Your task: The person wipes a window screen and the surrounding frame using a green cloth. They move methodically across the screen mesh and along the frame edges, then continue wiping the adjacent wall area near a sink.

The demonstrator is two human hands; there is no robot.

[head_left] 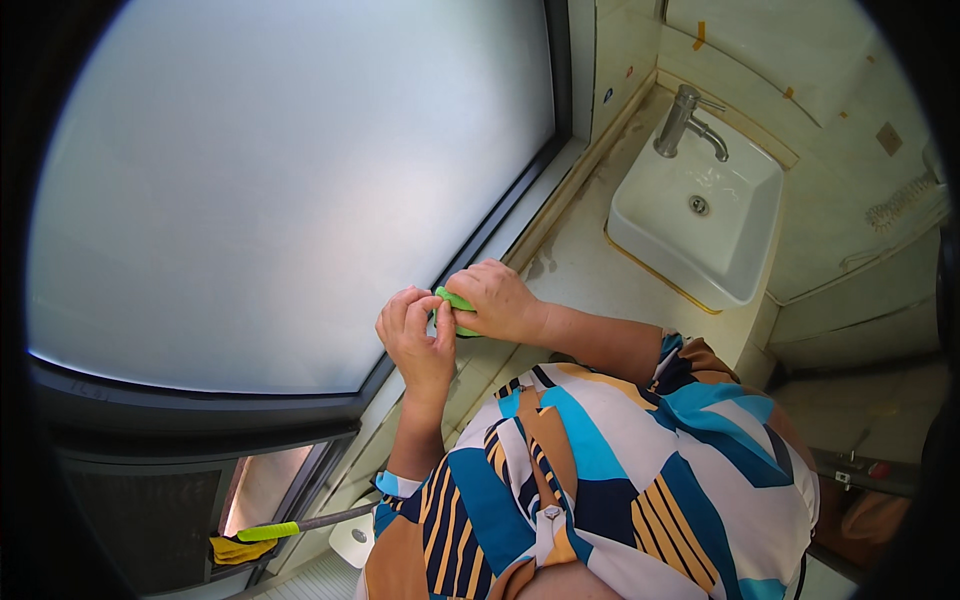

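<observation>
A small bright green cloth is bunched up between my two hands, in front of the dark window frame. My right hand grips it from the right, with the fingers curled over most of it. From the left, my left hand pinches the cloth's edge between thumb and fingertips. Beside both hands runs the dark frame of a window with frosted glass. Much of the cloth is hidden by the fingers.
A white basin with a metal faucet stands on the counter at right. A green-tipped handle and a yellow cloth-like item are at lower left, near an opening in the window.
</observation>
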